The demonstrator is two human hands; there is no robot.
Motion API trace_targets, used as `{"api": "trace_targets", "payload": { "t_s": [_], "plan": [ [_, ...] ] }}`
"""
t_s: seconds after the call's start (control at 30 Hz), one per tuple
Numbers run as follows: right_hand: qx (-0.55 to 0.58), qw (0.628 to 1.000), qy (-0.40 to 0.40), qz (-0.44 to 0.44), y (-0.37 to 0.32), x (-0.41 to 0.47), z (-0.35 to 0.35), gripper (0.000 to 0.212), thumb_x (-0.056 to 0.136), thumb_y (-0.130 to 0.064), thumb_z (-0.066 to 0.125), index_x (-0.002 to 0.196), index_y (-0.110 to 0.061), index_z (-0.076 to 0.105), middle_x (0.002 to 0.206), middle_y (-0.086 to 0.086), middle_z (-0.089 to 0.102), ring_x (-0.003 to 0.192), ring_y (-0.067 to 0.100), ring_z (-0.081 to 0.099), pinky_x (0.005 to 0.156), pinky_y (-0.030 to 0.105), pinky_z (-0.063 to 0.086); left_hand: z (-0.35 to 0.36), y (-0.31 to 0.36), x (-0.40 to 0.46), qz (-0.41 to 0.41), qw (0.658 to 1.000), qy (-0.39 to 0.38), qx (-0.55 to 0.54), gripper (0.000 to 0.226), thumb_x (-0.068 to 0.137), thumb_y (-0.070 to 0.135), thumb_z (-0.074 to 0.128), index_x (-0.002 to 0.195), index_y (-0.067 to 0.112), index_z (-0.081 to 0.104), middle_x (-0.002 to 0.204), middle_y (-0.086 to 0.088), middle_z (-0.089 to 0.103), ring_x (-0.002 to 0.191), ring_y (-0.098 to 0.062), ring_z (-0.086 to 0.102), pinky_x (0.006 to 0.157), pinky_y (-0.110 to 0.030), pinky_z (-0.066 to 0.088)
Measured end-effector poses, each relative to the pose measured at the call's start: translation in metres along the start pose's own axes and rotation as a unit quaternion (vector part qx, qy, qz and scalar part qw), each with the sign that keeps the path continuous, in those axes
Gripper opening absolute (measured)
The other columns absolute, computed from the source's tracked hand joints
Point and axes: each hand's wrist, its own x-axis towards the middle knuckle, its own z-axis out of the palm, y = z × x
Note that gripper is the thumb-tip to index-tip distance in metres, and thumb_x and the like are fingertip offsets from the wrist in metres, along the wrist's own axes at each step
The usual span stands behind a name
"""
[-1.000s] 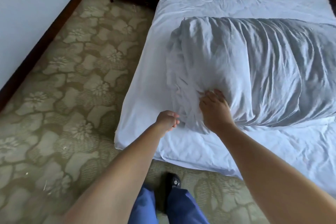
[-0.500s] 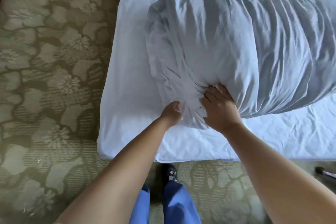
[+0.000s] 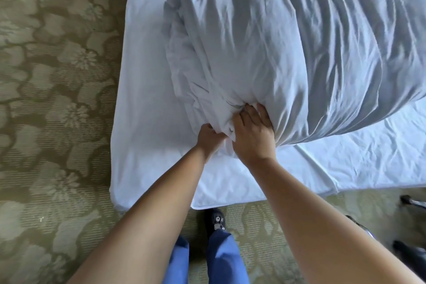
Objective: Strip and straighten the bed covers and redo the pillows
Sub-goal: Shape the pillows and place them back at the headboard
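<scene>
Big folded blanket (image 3: 299, 53) on bed (image 3: 147, 99), filling frame from 12 to 3 o'clock. Near corner bunched at centre. Left hand (image 3: 208, 137) gripping loose cloth from 9 o'clock side. Right hand (image 3: 252, 132) just beside it, fingers curled tight into same corner. Flowered carpet (image 3: 57, 99) at 9. Blue trousers (image 3: 221, 258), black shoe (image 3: 215, 219) at 6.
</scene>
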Motion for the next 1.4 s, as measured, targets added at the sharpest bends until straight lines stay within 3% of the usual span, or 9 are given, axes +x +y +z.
{"api": "trace_targets", "payload": {
  "t_s": [0.13,0.33,0.53,0.73,0.83,0.93,1.07,1.17,1.4],
  "plan": [
    [0.028,0.995,0.071,0.063,0.002,0.002,-0.014,0.020,0.064,0.000,0.071,0.084,0.000,0.068,0.084,0.011,0.071,0.087,0.025,0.070,0.104,0.031,0.036,-0.001,0.015,-0.008,0.045,0.992,-0.021,0.114,0.041,0.095,0.023,0.042,0.056,0.010,0.043,0.054,-0.004,0.044,0.052,-0.016,0.040,0.053,-0.027,0.031],
    [0.076,0.985,0.098,0.123,0.003,0.023,-0.042,0.014,0.071,-0.002,0.044,0.066,-0.007,0.056,0.062,0.007,0.062,0.066,0.027,0.064,0.100,0.031,0.039,-0.031,0.018,-0.033,0.139,0.965,-0.001,0.223,0.045,0.099,0.030,0.043,0.061,0.006,0.044,0.060,-0.008,0.047,0.059,-0.019,0.045,0.061,-0.031,0.033],
    [0.096,0.995,-0.016,0.029,-0.007,0.006,-0.020,0.009,0.064,-0.005,0.054,0.068,-0.011,0.058,0.071,0.006,0.064,0.084,0.026,0.066,0.106,0.032,0.030,-0.031,-0.006,-0.030,0.019,0.988,0.016,0.153,0.046,0.095,0.026,0.050,0.052,0.011,0.047,0.052,-0.004,0.047,0.052,-0.015,0.044,0.057,-0.029,0.034],
    [0.129,0.991,-0.014,0.025,-0.011,0.004,-0.036,0.007,0.069,-0.011,0.051,0.065,-0.014,0.056,0.066,0.002,0.062,0.076,0.024,0.065,0.101,0.032,0.033,-0.033,0.000,-0.017,0.028,0.990,0.095,0.102,0.036,0.073,0.008,0.067,0.055,0.016,0.037,0.057,-0.003,0.045,0.057,-0.021,0.047,0.060,-0.032,0.042],
    [0.107,0.990,-0.084,0.028,-0.025,-0.004,-0.044,0.017,0.075,-0.016,0.046,0.066,-0.014,0.060,0.059,0.004,0.060,0.063,0.026,0.061,0.089,0.034,0.037,-0.032,0.010,-0.022,-0.010,1.000,-0.010,0.004,0.026,0.076,0.000,0.060,0.056,0.015,0.052,0.051,0.001,0.051,0.054,-0.015,0.047,0.063,-0.027,0.042],
    [0.094,0.949,-0.300,0.006,-0.048,-0.030,-0.036,0.020,0.076,-0.015,0.055,0.086,-0.013,0.072,0.077,0.008,0.070,0.081,0.026,0.067,0.098,0.031,0.041,-0.038,0.020,-0.032,-0.120,0.989,-0.085,0.000,0.020,0.091,0.007,0.050,0.095,0.010,0.069,0.087,-0.007,0.070,0.075,-0.017,0.062,0.073,-0.028,0.048],
    [0.140,0.928,-0.344,-0.038,-0.045,-0.015,-0.065,0.028,0.089,-0.009,0.047,0.110,-0.010,0.066,0.098,0.014,0.070,0.095,0.030,0.064,0.098,0.032,0.038,-0.050,0.048,-0.056,-0.117,0.990,-0.056,0.060,0.018,0.099,0.020,0.044,0.107,0.019,0.059,0.091,-0.004,0.066,0.072,-0.018,0.061,0.080,-0.034,0.051],
    [0.179,0.931,-0.319,-0.016,-0.027,0.011,-0.090,0.034,0.093,-0.010,0.041,0.124,-0.010,0.056,0.114,0.014,0.065,0.105,0.032,0.059,0.086,0.034,0.041,-0.048,0.078,-0.074,-0.057,0.993,-0.036,0.093,0.023,0.100,0.013,0.036,0.103,0.024,0.056,0.089,-0.004,0.063,0.075,-0.018,0.060,0.072,-0.027,0.044],
    [0.145,0.980,-0.129,-0.037,0.038,0.029,-0.118,0.055,0.084,-0.012,0.046,0.139,-0.012,0.047,0.147,0.008,0.041,0.139,0.026,0.035,0.115,0.033,0.014,-0.016,0.126,-0.105,0.007,0.994,0.036,0.101,0.023,0.096,0.019,0.045,0.078,0.020,0.059,0.080,-0.004,0.060,0.066,-0.018,0.054,0.063,-0.025,0.042]
  ]
}}
